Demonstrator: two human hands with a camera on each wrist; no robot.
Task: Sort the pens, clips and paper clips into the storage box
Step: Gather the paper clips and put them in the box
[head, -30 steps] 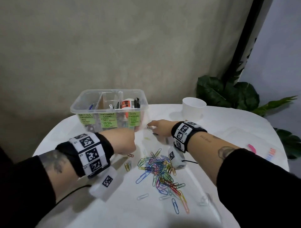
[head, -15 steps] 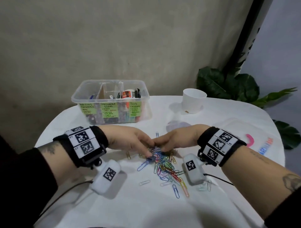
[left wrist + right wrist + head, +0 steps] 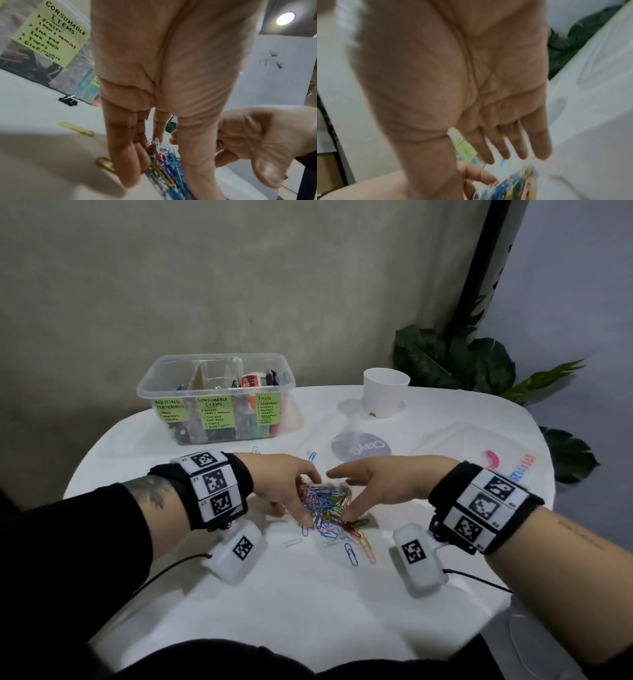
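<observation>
In the middle of the head view, the left hand [image 3: 277, 481] and right hand [image 3: 380, 484] flank a heap of coloured paper clips [image 3: 327, 505] on the white desk [image 3: 308, 611]. Both hands have straight fingers pressed against the heap's sides, scooping rather than gripping. A few loose clips lie just below the heap. The clear storage box [image 3: 219, 398], with green labels, stands upper left of the heap. A black binder clip [image 3: 68, 100] lies beside the box.
</observation>
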